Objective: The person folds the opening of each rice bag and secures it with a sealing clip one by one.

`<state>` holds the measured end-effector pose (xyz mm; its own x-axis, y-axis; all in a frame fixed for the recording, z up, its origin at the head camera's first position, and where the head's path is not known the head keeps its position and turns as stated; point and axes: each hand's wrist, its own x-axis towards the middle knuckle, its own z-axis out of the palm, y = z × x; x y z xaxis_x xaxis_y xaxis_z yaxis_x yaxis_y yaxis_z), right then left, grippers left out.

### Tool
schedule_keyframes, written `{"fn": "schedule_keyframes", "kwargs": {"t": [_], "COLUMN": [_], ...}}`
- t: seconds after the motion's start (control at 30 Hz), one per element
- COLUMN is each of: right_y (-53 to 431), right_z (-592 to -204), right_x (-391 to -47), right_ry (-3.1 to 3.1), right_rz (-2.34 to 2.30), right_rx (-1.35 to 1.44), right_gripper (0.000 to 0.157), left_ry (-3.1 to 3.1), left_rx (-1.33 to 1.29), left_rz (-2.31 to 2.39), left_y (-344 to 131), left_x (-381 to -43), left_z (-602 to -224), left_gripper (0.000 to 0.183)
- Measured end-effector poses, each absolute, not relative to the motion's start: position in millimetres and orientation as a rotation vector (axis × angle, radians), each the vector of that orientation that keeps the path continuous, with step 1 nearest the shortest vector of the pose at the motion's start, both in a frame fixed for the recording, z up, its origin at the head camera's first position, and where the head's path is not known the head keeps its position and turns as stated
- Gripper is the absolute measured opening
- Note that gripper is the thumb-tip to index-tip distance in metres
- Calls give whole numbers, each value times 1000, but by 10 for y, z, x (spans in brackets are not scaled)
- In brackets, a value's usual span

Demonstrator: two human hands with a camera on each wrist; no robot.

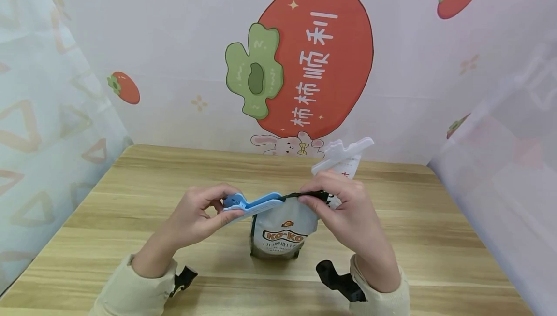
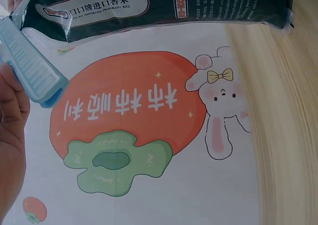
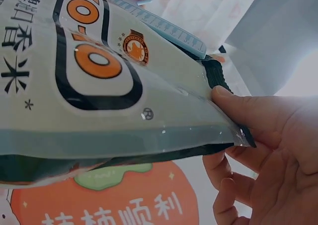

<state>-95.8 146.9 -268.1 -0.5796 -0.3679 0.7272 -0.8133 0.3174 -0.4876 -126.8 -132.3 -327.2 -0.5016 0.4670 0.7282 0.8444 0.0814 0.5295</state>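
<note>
A rice bag [image 1: 283, 238] with KO-KO lettering stands upright on the table, pale at the front with dark green edges. My left hand [image 1: 202, 214] pinches the handle end of a light blue bag clip [image 1: 263, 205] between thumb and fingers. The clip's long bars lie along the left part of the bag's top edge, as the right wrist view also shows the clip [image 3: 174, 34]. At the right of that edge, my right hand [image 1: 348, 209] pinches the dark folded top between thumb and fingers. How far the clip's bars grip the bag cannot be made out.
Behind my right hand is a white packet [image 1: 351, 164] with a white clip [image 1: 344, 154] across its top. The wooden table [image 1: 174, 171] meets a printed backdrop [image 1: 165, 103] at its rear edge. Black mounts [image 1: 339, 282] sit at both wrists.
</note>
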Motion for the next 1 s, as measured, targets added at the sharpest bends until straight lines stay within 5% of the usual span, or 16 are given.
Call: {"fn": "schedule_keyframes", "kwargs": {"t": [1.0], "right_y": [1449], "right_z": [-2713], "right_x": [-996], "right_ry": [-2079], "right_rz": [1263], "right_rx": [1124], "right_gripper": [24], "left_ry": [-1855], "left_rx": [-1352], "left_rz": [-1324], "left_y": [-1071], "left_x": [-1290], "left_z": [-3060], "left_gripper": [26]}}
